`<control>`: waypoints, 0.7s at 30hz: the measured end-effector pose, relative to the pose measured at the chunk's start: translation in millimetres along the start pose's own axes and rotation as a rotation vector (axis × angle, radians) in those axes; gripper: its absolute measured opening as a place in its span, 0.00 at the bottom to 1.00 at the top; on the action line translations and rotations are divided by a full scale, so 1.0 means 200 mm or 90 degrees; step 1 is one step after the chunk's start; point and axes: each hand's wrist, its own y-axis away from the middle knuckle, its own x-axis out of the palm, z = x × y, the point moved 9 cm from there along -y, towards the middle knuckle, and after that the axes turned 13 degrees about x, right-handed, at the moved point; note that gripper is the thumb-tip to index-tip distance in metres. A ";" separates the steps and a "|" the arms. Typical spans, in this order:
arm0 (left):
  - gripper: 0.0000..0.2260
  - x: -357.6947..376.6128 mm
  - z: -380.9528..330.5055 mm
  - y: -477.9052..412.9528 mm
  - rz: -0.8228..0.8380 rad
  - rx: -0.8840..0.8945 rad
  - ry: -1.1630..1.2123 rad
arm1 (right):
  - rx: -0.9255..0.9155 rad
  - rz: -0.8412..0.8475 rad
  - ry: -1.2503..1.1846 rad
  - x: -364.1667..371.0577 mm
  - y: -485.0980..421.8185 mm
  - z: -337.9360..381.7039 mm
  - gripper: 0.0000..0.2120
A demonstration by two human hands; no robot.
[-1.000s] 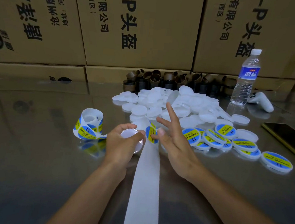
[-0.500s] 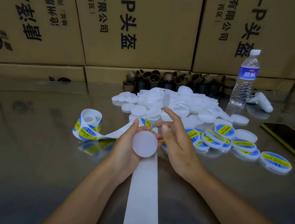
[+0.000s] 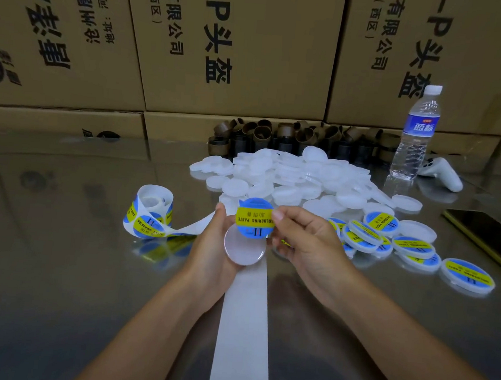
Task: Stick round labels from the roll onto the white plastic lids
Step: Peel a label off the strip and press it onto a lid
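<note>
Label now peeled, pinched in right hand above lid gripped by left hand.

One head-worn wide-angle cam, looking fwd and down across the table toward its far edge, where stacked cartons fill the bkgd. Close range: both forearms enter from the near edge, bottom of frame. Single view, so no overlap w/ another.

Dim, even light; the glossy worktop mirrors the cardboard boxes faintly. Wide-angle bending tilts the boxes at the edges; near corners darken.
</note>
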 end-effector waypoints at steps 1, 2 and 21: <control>0.26 0.00 0.00 0.00 -0.004 0.001 -0.006 | 0.005 0.006 0.012 0.01 0.00 -0.01 0.12; 0.26 -0.01 0.00 -0.01 -0.006 -0.001 -0.007 | 0.010 0.008 0.024 0.01 0.00 -0.02 0.12; 0.24 -0.04 0.02 -0.02 -0.001 0.007 -0.012 | 0.054 -0.095 0.092 -0.03 -0.01 -0.08 0.08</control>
